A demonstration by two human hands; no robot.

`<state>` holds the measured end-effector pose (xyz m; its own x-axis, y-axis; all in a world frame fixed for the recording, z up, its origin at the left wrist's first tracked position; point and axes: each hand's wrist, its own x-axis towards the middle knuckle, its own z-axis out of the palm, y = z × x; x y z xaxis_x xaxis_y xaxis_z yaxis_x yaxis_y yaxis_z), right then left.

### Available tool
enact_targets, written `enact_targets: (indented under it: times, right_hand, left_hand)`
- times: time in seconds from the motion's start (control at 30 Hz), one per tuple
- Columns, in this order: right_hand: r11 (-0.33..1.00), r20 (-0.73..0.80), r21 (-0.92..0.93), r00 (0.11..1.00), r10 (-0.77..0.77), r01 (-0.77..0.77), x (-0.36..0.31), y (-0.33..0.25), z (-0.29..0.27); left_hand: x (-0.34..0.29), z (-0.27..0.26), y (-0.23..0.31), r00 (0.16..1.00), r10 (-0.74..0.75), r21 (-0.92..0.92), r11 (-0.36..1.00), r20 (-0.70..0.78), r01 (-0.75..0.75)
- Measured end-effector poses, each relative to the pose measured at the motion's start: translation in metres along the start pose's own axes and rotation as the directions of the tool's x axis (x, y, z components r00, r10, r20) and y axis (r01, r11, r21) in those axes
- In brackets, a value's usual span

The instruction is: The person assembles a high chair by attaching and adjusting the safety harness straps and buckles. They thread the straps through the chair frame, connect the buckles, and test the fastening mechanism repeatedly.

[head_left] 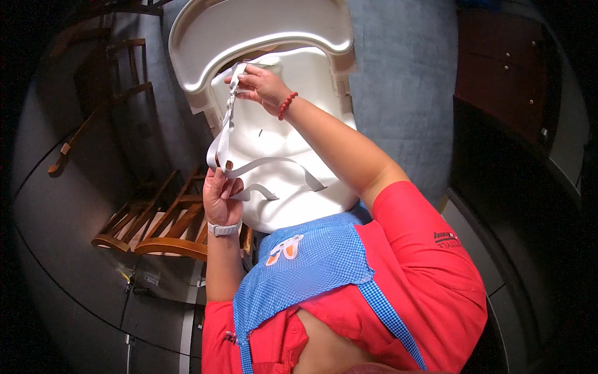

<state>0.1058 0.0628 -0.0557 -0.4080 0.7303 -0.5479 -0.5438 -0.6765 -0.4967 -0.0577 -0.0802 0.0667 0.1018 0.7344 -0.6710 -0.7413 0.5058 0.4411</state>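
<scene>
A white high chair stands in front of me, with a pale harness strap coming out of slots in its shell. My left hand, with a light band on its wrist, pinches the strap at the chair's left side. Farther off, my right hand wears a red bead bracelet and grips the strap's upper end near the tray. Between the two hands the strap runs bunched and twisted. A second strap end lies loose across the seat beside my left hand.
The chair's white tray is fixed at the far end. Wooden chairs stand at the left, with more chair frames behind them. A dark red cabinet is at the far right. Bluish-grey flooring lies beside the high chair.
</scene>
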Motion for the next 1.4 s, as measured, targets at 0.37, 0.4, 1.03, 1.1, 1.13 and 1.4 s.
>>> enact_targets:
  times: [0.37,0.4,1.03,1.1,1.13,1.4]
  right_hand:
    - [0.998,0.023,-0.052,1.0,0.019,-0.018,-0.003,-0.031,-0.012]
    - [0.999,0.02,-0.04,1.0,0.006,-0.005,-0.006,-0.033,-0.011]
    - [0.963,0.053,-0.231,0.99,-0.127,0.136,-0.132,-0.139,0.013]
    - [0.964,-0.031,-0.229,0.989,-0.148,0.137,-0.138,-0.138,0.009]
    - [0.962,-0.031,-0.23,0.986,-0.161,0.15,-0.139,-0.137,0.009]
    - [0.977,-0.092,-0.14,0.981,-0.173,0.159,-0.137,-0.127,0.015]
  left_hand:
    - [0.027,0.015,0.014,0.997,0.058,0.094,0.994,0.051,-0.063]
    - [0.028,0.02,0.016,0.997,0.059,0.111,0.992,0.043,-0.064]
    - [0.075,0.093,0.071,0.887,0.007,0.588,0.746,0.461,-0.311]
    - [0.072,0.092,0.075,0.897,-0.001,0.627,0.716,0.442,-0.308]
    - [0.071,0.09,0.078,0.895,-0.012,0.611,0.735,0.446,-0.295]
    - [0.071,0.082,0.08,0.93,-0.015,0.593,0.774,0.368,-0.222]
